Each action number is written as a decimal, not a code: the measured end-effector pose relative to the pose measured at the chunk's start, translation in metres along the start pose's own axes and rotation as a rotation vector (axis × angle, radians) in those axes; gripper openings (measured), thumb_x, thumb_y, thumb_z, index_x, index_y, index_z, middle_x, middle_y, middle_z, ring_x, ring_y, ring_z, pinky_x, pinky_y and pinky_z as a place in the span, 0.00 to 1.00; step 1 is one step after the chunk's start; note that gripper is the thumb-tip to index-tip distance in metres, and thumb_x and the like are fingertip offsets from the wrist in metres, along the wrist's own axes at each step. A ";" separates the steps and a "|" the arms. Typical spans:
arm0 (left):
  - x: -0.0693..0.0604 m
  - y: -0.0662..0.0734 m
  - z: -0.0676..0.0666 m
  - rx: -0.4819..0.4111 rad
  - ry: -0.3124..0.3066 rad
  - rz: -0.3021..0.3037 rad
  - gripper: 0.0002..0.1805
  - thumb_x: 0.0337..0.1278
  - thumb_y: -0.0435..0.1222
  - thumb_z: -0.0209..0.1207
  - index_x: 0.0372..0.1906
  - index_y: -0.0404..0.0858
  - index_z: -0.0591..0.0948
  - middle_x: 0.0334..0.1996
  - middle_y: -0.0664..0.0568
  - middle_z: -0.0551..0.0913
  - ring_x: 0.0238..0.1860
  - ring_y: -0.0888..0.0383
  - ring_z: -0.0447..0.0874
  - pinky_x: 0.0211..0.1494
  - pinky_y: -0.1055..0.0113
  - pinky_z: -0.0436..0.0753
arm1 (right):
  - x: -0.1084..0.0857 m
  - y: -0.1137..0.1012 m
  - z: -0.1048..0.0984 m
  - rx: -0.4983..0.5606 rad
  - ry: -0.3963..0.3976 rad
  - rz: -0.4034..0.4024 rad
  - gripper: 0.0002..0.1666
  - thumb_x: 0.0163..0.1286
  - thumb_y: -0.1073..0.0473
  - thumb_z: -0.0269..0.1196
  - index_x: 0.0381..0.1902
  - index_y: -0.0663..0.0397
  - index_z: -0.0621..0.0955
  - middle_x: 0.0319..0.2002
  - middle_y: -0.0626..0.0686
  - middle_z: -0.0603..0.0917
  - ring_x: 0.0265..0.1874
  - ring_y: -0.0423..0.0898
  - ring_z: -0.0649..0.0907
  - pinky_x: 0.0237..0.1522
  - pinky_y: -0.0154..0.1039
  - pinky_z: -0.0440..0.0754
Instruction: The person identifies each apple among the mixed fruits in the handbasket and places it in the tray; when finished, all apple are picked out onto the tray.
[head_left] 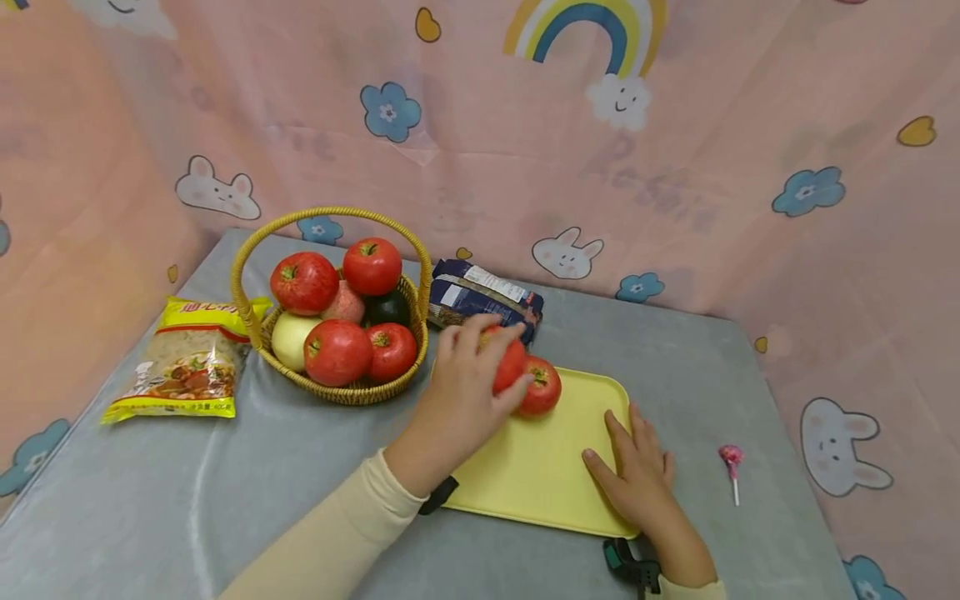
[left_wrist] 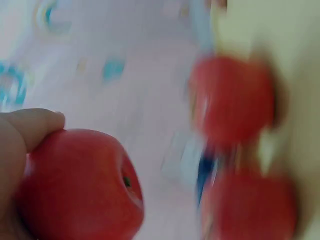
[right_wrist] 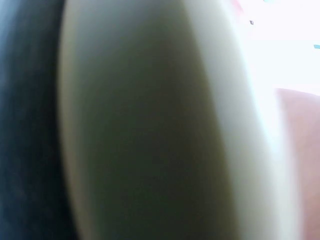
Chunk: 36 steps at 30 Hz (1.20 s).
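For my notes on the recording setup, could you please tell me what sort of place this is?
Probably a staged tabletop set: a pink cartoon-print backdrop hangs behind a grey table, with a wicker basket of fruit on it.

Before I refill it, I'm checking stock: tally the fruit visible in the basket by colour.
Red apples: 4
Pinkish fruit: 1
Pale yellow-green fruit: 1
Dark fruit: 1
Total visible in the basket: 7
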<state>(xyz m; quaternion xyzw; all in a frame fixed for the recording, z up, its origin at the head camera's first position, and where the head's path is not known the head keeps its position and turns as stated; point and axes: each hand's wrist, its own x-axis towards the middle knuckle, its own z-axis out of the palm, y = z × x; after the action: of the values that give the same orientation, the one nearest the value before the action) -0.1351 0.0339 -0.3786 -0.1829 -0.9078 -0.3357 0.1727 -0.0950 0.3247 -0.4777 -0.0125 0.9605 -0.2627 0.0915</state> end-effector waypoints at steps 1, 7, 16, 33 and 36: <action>0.003 0.008 0.010 0.004 -0.047 0.040 0.30 0.68 0.49 0.70 0.71 0.45 0.80 0.68 0.44 0.72 0.62 0.42 0.69 0.58 0.50 0.81 | 0.000 0.000 0.000 -0.002 0.000 0.000 0.50 0.80 0.36 0.58 0.84 0.61 0.58 0.84 0.68 0.38 0.80 0.75 0.38 0.67 0.82 0.30; 0.031 0.048 0.073 0.177 -0.264 0.250 0.31 0.73 0.58 0.62 0.74 0.52 0.77 0.69 0.46 0.71 0.62 0.46 0.70 0.54 0.61 0.84 | -0.001 0.000 -0.001 -0.008 0.001 -0.011 0.49 0.80 0.35 0.58 0.84 0.59 0.59 0.84 0.69 0.39 0.79 0.76 0.39 0.65 0.84 0.31; 0.046 0.054 0.135 0.432 -0.355 0.311 0.31 0.73 0.63 0.57 0.74 0.57 0.76 0.68 0.50 0.69 0.60 0.50 0.71 0.45 0.64 0.87 | -0.003 -0.001 -0.002 -0.007 0.019 -0.025 0.46 0.81 0.38 0.58 0.82 0.59 0.62 0.84 0.70 0.42 0.79 0.77 0.41 0.65 0.84 0.32; 0.047 0.046 0.139 0.730 -0.520 0.199 0.40 0.74 0.71 0.42 0.83 0.61 0.62 0.79 0.50 0.67 0.76 0.47 0.68 0.81 0.39 0.51 | 0.000 -0.001 -0.002 -0.023 -0.001 -0.008 0.49 0.81 0.36 0.58 0.85 0.59 0.58 0.84 0.68 0.38 0.80 0.75 0.40 0.66 0.83 0.32; 0.047 0.044 0.140 0.722 -0.521 0.196 0.40 0.74 0.71 0.42 0.84 0.61 0.61 0.80 0.50 0.65 0.77 0.47 0.67 0.81 0.39 0.50 | 0.000 -0.001 -0.001 -0.028 0.001 -0.008 0.49 0.81 0.36 0.58 0.84 0.59 0.58 0.84 0.68 0.38 0.80 0.76 0.40 0.66 0.83 0.32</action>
<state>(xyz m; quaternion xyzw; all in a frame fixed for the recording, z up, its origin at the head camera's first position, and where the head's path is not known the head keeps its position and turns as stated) -0.1830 0.1696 -0.4342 -0.2744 -0.9582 0.0775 0.0221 -0.0955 0.3246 -0.4767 -0.0177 0.9641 -0.2494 0.0900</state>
